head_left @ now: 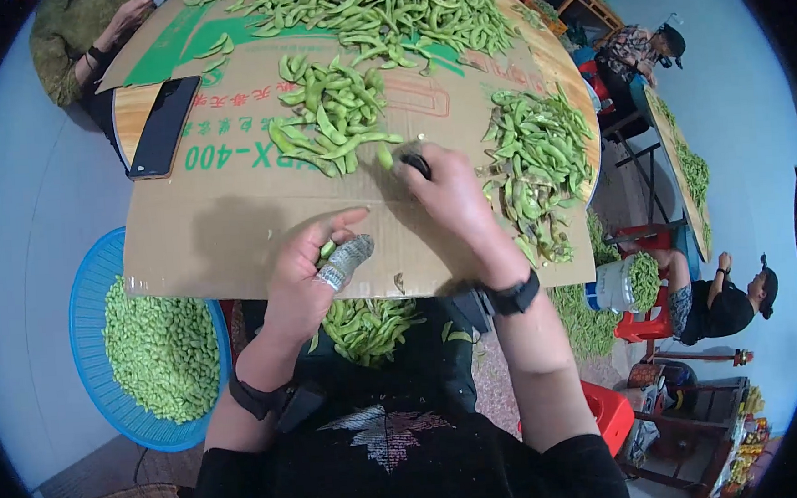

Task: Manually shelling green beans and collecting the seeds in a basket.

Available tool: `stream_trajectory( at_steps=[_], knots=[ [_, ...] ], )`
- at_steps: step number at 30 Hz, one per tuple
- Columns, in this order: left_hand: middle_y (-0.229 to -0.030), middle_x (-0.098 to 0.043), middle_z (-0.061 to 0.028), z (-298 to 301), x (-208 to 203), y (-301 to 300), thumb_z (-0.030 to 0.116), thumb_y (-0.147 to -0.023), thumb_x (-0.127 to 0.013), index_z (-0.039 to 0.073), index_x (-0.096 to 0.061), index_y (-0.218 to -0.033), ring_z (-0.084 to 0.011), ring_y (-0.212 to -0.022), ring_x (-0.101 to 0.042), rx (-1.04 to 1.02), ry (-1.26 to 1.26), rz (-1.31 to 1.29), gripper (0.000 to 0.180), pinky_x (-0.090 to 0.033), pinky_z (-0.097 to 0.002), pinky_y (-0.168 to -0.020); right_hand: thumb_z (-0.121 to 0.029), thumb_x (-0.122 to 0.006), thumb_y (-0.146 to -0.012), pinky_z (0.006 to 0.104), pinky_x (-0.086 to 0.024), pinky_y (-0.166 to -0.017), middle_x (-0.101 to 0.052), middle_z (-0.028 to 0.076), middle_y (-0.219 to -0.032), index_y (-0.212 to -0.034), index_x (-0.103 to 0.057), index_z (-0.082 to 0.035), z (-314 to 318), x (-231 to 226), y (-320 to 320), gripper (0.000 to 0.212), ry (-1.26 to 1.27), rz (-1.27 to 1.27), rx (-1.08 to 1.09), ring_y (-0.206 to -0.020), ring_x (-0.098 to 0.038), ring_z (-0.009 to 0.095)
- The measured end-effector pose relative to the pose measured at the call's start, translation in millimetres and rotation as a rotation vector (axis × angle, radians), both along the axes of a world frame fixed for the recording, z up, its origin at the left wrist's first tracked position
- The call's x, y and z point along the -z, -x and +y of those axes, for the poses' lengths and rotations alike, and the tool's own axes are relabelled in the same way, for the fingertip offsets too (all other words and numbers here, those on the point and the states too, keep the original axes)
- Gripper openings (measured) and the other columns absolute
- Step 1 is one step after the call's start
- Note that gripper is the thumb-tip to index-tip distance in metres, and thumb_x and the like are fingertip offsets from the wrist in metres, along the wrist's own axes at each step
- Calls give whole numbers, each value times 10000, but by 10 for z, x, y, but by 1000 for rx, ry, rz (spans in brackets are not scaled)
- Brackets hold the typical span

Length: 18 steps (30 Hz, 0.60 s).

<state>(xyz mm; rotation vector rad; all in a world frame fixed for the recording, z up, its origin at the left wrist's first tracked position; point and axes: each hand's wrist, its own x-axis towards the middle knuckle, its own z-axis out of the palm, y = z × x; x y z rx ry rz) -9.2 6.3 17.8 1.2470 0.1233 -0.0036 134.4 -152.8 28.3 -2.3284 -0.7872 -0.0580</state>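
Observation:
My left hand is half curled over the near edge of the cardboard sheet, a grey knitted cover on its thumb. A small green bean shows between its fingers and palm. My right hand bends down over the cardboard, fingers pinched at a green soybean pod. Something black shows at its fingers; I cannot make out what. Just beyond lies a small heap of soybean pods. To the right is a pile of flatter, opened-looking pods.
A large pod mound covers the far side. A dark phone lies at left. Left below stands a blue basket of shelled beans. More pods lie at my lap. People sit around; a red stool is at right.

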Motion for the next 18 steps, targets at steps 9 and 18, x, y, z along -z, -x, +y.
stream_trajectory(
  at_steps=[9,18],
  knots=[
    [-836,-552,43,-38,51,-141,63,-806,-604,29,-560,-1133,10,-605,-416,131,150,-106,331,-291,-138,-490,-158,-473,-924,174,-219,-393,-393,-79,-574,-935,-547,-48,-88,-117,686,133,-621,1304,-166,-432,-297,21],
    [-841,-572,-5,-171,69,-199,1,-787,-608,77,-522,-820,-29,-658,-505,-215,235,-194,119,-352,-153,-487,-211,-353,-971,180,-256,-442,-370,-65,-560,-957,-510,-47,-124,-208,815,228,-639,1256,-241,-467,-297,30]
  ],
)
